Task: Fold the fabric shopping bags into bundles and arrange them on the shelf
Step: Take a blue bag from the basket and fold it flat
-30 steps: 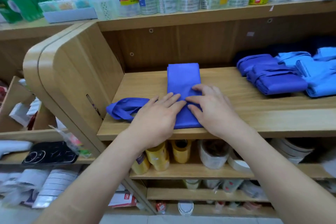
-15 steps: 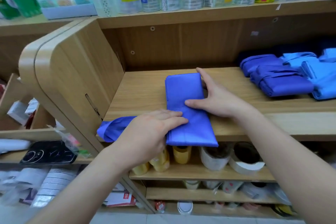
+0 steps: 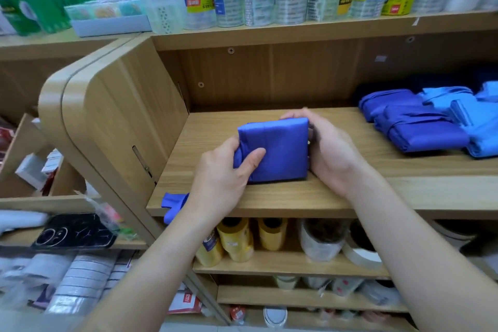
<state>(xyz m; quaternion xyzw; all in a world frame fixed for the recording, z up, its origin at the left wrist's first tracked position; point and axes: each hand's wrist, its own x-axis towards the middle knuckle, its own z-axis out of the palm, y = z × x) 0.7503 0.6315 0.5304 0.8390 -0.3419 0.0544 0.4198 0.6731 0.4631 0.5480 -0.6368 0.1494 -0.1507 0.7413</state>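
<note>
I see my left hand [image 3: 223, 178] gripping the left end of the bag [image 3: 280, 151]. The thumb lies across the top face and the other fingers curl under the edge, out of sight. My right hand [image 3: 331, 153] cups the opposite end, fingers [image 3: 296, 116] wrapped closely round the far right corner. I cannot tell where that thumb sits.

The bag is folded into a compact dark blue block, a little longer left to right, so its long axis runs along the shelf [image 3: 269, 197]. Its broad face tilts up toward the camera.

The bag sits squarely between both hands, on the shelf near the front edge. A blue strap [image 3: 173, 205] shows beside my left wrist and hangs over the front left corner. Finished bundles [image 3: 420, 127] lie well apart on the right.
</note>
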